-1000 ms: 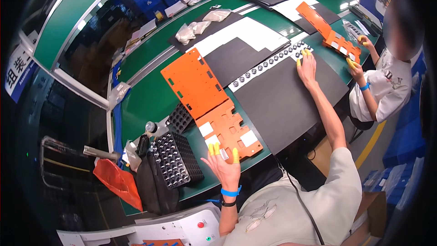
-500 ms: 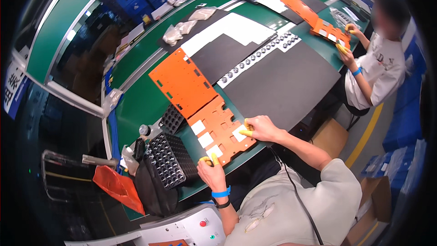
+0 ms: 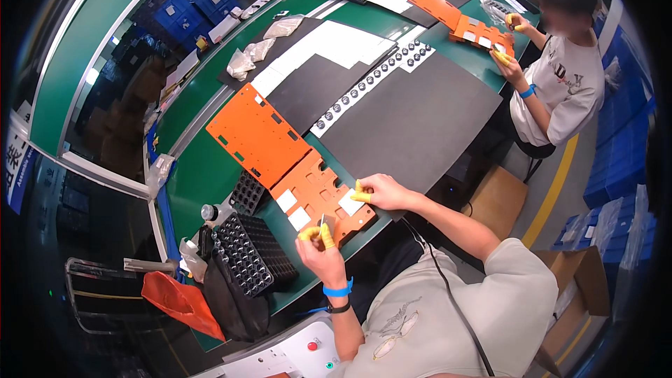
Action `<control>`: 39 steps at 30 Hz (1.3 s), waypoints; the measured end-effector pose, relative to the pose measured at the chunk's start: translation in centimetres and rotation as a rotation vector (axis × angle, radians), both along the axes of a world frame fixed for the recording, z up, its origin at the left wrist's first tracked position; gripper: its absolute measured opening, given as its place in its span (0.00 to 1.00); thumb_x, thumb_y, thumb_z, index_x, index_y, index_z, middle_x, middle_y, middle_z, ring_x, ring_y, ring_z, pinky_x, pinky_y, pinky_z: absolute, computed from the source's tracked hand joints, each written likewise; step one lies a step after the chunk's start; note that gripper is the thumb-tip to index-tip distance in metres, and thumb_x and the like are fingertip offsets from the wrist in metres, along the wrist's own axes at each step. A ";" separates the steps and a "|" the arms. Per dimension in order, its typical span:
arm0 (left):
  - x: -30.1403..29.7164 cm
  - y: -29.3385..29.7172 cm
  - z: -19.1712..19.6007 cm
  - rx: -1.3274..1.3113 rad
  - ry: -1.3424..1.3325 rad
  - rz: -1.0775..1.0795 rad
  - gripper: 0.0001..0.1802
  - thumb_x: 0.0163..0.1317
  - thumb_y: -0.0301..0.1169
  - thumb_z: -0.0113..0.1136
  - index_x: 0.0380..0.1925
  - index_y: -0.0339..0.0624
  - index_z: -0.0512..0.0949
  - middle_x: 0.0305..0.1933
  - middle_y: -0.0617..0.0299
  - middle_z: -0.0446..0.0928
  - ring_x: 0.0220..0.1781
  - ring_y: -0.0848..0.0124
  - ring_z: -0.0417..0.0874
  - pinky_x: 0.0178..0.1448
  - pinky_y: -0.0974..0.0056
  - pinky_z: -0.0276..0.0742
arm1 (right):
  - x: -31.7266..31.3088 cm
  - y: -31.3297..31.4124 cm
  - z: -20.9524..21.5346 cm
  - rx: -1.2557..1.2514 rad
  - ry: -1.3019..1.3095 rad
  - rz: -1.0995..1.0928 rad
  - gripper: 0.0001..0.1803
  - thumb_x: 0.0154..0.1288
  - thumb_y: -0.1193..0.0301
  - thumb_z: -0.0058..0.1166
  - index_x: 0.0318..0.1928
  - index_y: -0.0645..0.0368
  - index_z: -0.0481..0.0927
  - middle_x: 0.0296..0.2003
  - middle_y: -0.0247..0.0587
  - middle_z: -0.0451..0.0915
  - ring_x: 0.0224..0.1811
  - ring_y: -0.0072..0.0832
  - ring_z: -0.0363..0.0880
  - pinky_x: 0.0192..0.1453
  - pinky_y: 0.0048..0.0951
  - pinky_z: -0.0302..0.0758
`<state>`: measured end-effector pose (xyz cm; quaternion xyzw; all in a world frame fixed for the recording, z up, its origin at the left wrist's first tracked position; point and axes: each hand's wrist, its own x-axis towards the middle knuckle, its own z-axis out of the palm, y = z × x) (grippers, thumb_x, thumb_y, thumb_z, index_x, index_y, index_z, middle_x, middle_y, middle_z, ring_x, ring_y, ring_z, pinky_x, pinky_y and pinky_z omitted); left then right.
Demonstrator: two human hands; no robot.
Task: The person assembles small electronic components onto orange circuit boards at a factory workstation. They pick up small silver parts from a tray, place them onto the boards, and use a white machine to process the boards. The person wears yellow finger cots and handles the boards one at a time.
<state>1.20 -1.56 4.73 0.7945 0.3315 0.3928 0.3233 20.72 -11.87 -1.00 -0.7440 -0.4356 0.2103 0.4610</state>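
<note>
A hinged orange fixture lies unfolded on the green bench, its flat panel [image 3: 255, 136] at the far side and its recessed panel [image 3: 318, 192] nearest me. White square pieces [image 3: 286, 200] sit in several recesses. My left hand [image 3: 320, 255], with yellow finger covers, pinches a small thin square piece [image 3: 327, 222] tilted above the near left corner. My right hand [image 3: 385, 192] is at the panel's right edge, its fingers closed and covered fingertips on another white square piece [image 3: 351, 203]. Whether it is gripped from beneath is hidden.
Black trays with round cells [image 3: 241, 252] stand left of the fixture, by a bottle [image 3: 208, 213]. Black sheets [image 3: 413, 126] and a white strip with dark round parts [image 3: 371, 84] lie beyond. At the far right a co-worker [image 3: 567, 77] handles a similar orange fixture [image 3: 483, 33].
My left hand has lifted the square piece from the near left recess and tilted it up. My right hand stays at the right-hand piece. The whole view has shifted slightly.
</note>
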 end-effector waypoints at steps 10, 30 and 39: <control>4.8 1.4 -1.5 0.205 -0.054 -0.245 0.06 0.59 0.22 0.67 0.34 0.33 0.79 0.38 0.51 0.78 0.42 0.51 0.76 0.49 0.51 0.72 | 5.4 -5.4 3.2 0.039 -0.150 -0.225 0.12 0.67 0.61 0.63 0.36 0.58 0.83 0.31 0.46 0.85 0.33 0.43 0.84 0.38 0.40 0.78; 4.8 1.1 -3.8 0.198 0.025 -0.225 0.08 0.57 0.21 0.72 0.34 0.34 0.80 0.38 0.55 0.77 0.41 0.59 0.78 0.39 0.59 0.77 | 8.9 -10.9 1.6 -0.109 -0.630 -0.629 0.16 0.55 0.66 0.70 0.40 0.61 0.83 0.38 0.39 0.79 0.43 0.39 0.77 0.50 0.39 0.74; 4.6 0.6 -2.6 0.137 0.064 -0.194 0.08 0.55 0.22 0.73 0.32 0.34 0.81 0.37 0.55 0.80 0.41 0.56 0.78 0.44 0.55 0.74 | 22.9 -6.7 0.9 -0.094 -0.843 -0.628 0.13 0.59 0.72 0.63 0.45 0.61 0.83 0.47 0.45 0.77 0.53 0.41 0.73 0.58 0.41 0.70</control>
